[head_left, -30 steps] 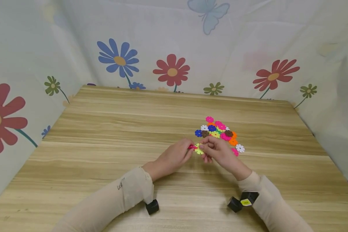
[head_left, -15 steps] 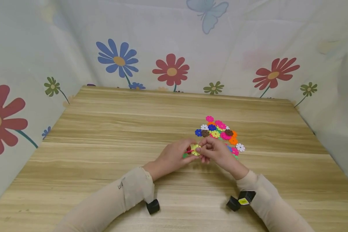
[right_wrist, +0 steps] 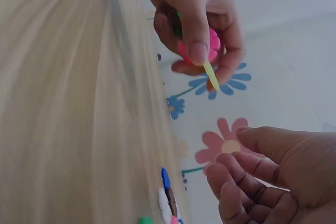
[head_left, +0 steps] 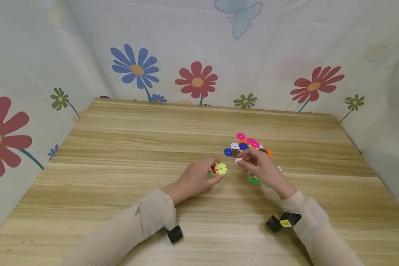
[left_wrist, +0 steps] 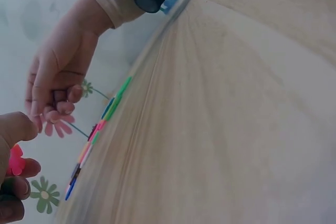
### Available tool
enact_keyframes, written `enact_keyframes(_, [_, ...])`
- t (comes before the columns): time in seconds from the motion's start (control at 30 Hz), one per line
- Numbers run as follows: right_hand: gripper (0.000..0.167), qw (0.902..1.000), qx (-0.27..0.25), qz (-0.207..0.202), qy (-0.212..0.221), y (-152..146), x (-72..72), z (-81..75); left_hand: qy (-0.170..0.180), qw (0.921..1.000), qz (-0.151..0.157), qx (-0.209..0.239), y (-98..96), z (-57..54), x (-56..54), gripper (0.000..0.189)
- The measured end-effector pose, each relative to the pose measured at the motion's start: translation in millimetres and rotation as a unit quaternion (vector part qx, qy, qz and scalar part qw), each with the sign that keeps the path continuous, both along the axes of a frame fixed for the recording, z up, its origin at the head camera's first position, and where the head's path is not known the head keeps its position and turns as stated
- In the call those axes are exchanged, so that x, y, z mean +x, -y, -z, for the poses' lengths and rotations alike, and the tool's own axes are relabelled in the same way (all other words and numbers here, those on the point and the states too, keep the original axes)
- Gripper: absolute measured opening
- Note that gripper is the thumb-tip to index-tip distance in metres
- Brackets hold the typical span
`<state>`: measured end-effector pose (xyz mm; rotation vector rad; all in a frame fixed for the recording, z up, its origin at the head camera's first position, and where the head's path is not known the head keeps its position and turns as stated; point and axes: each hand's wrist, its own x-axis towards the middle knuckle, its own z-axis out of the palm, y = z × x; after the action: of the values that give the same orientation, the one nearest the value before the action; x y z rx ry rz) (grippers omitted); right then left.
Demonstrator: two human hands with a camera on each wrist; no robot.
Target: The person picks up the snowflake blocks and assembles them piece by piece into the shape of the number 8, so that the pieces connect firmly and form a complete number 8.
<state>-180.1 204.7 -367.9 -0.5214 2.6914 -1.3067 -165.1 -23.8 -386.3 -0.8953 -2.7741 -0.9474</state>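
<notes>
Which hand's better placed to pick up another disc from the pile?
Probably the right hand: it hangs close by the pile and appears to hold nothing, while the left hand is busy gripping a pink disc with a yellow disc sticking out from it.

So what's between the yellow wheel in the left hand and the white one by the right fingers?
Only bare tabletop shows between the yellow wheel and white wheel in the head view.

A wood-grain bench [head_left: 136, 133] stands in front of a pale cloth [head_left: 269, 55], which rises behind it and along its left and right sides. The cloth is printed with 3 red flowers [head_left: 197, 82], 3 small green flowers [head_left: 245, 101], a large blue flower [head_left: 137, 69] and, higher up, a light-blue butterfly [head_left: 241, 16].
</notes>
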Motion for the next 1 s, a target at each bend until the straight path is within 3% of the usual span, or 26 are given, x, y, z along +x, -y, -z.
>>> enact_keyframes(0.13, [0.023, 0.9979, 0.055, 0.006, -0.033, -7.7, -3.8, -6.1, 0.006, 1.0000, -0.007, 0.004, 1.5, -1.1, -0.9, 0.039])
enact_keyframes(0.47, [0.016, 0.9850, 0.163, -0.020, -0.053, -31.0, -6.4, -15.0, -0.007, 0.9998, 0.003, 0.016, 2.1, -1.2, -1.2, 0.040])
enact_keyframes(0.8, [0.022, 0.9624, 0.270, -0.030, 0.016, -44.3, -7.2, -12.6, -0.014, 0.9996, 0.014, 0.020, 1.7, 1.9, -1.8, 0.038])
enact_keyframes(1.0, [0.024, 0.9596, 0.279, -0.018, 0.026, -45.3, -8.4, -7.8, -0.023, 0.9996, 0.013, 0.012, 3.8, 1.4, -1.7, 0.037])
